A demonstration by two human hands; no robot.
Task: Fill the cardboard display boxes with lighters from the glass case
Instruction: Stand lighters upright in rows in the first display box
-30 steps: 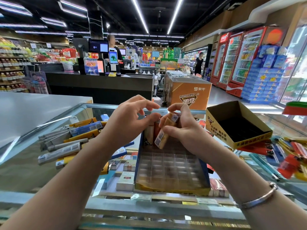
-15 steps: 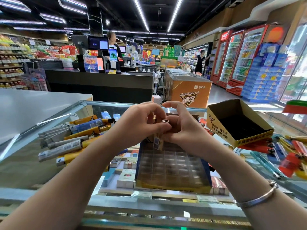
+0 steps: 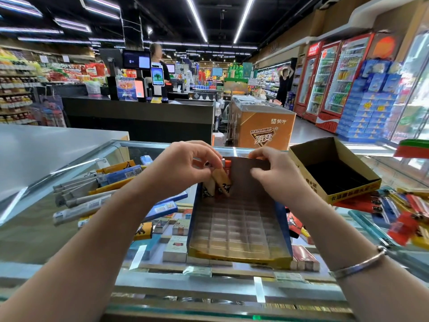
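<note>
Supermarket aisles and coolers lie behind the glass desk, where the tray box sits. Left hand pinches tan lighters, long axis near upright, over the far-left cells. Right hand curls on the box's back flap. Remaining cells run toward the person; spare lighters lie right.

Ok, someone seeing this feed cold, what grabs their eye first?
Probably the two hands meeting mid-frame over the display box on the glass case: the left hand pinches lighters into its far-left corner, and the right hand grips its back wall. Its tray is otherwise empty. Next, the empty yellow box at right and the loose lighter pile beyond it.
</note>
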